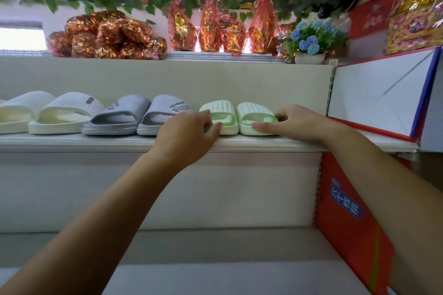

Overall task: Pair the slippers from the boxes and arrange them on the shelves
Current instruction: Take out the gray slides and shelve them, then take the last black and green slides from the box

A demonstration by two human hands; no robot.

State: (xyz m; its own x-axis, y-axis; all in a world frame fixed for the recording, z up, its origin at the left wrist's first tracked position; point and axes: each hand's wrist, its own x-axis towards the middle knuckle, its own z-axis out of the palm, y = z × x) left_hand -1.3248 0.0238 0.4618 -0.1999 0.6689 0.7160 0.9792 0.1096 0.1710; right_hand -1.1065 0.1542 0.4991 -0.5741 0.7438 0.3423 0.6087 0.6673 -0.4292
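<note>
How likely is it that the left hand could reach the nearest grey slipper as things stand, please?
Probably yes: the left hand holds the left green slipper, directly beside that grey slipper, with nothing between.

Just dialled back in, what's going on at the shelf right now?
A person is setting a green pair on the shelf. The left hand holds the left green slipper at its edge, and the right hand grips the right green slipper. The two stand side by side at the right end of the row. A grey pair and a white pair stand to their left.
</note>
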